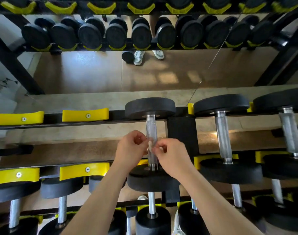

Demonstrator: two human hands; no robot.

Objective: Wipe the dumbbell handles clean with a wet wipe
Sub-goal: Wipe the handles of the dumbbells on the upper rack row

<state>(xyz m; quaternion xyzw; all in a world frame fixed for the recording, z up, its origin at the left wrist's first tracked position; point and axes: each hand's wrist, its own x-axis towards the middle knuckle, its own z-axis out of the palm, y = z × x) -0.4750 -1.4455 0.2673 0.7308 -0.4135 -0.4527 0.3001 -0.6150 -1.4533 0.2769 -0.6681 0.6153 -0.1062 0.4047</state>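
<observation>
Nearest, black round-ended dumbbells with smooth steel bars fill the lower tier [151,216]. Above them, both bare forearms reach in: the left hand [130,148] and right hand [170,158] each pinch, fingertips together, a small translucent wet wipe [150,146] held against the knurled steel dumbbell handle [151,133]. That dumbbell lies front to back on the rack, its matte black discs seated in yellow plastic cradles [85,114]. Two more dumbbells [224,138] lie to the right; empty cradles stand left. Behind, a mirror [94,72] reflects further dumbbells and a pair of pale shoes. No writing is legible.
</observation>
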